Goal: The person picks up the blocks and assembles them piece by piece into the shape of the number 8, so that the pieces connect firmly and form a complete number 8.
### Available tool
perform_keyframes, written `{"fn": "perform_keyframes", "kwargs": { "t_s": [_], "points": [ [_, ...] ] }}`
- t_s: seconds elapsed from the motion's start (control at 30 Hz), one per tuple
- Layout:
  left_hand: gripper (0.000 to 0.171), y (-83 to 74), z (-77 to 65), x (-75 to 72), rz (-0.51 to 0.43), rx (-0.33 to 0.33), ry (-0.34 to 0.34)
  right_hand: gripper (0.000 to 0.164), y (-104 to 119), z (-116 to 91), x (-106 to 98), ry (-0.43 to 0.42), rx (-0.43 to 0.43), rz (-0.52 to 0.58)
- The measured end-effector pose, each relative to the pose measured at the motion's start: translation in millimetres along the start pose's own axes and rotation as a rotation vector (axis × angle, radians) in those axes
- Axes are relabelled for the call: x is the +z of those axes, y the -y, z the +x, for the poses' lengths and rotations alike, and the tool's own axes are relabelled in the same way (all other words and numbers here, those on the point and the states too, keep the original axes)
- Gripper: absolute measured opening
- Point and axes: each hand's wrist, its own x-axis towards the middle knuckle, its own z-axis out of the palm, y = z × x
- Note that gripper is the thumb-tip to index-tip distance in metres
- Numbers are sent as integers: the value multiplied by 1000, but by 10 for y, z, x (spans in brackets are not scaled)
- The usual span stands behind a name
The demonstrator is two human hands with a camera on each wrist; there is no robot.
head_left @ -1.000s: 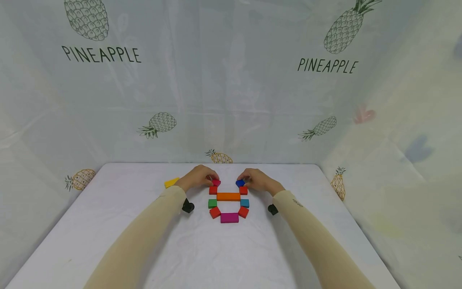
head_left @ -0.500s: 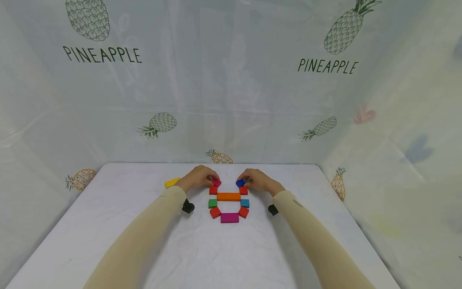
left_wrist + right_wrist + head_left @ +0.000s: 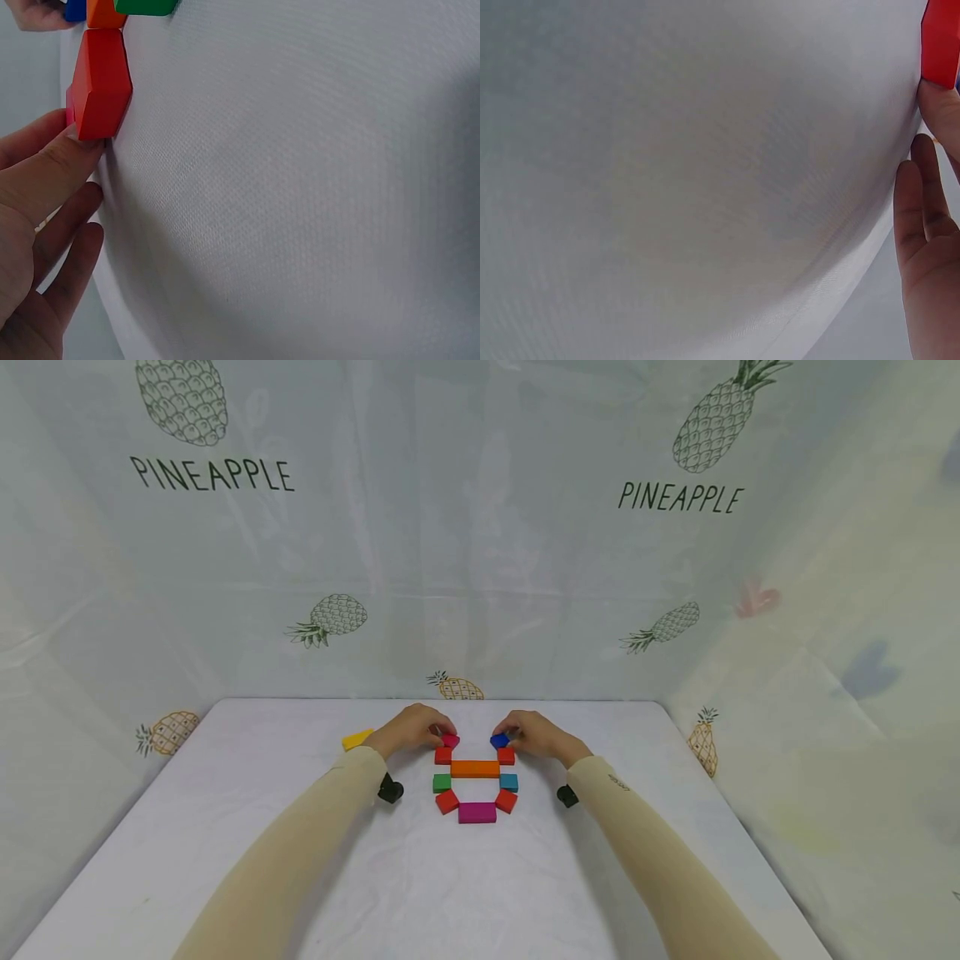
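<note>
At the back of the table my left hand [image 3: 412, 727] pinches a small pink block [image 3: 450, 740] between thumb and fingers. Opposite it, my right hand [image 3: 536, 732] pinches a small blue block [image 3: 499, 740]. Each of these sits right behind a red block, one on the left [image 3: 443, 756] and one on the right [image 3: 506, 756]. The left wrist view has my thumb at the near corner of a red block [image 3: 105, 82], with the pink one mostly hidden behind. In the right wrist view, my thumb meets a red block [image 3: 940, 45]; the blue one barely shows.
Between the hands lies an orange bar [image 3: 475, 769]. In front are a green block [image 3: 442, 783], a light blue block [image 3: 508, 782], two tilted red blocks and a magenta block [image 3: 477, 812]. A yellow block [image 3: 357, 740] lies behind my left wrist. A pineapple-print curtain [image 3: 480, 527] hangs behind.
</note>
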Motion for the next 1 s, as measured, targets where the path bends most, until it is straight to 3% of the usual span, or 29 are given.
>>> {"fn": "perform_keyframes", "kwargs": {
  "t_s": [1.0],
  "points": [
    [36,63,-38,-46,-35,25,9,30,-11,-13,6,-10,-3,-5]
  ]
}}
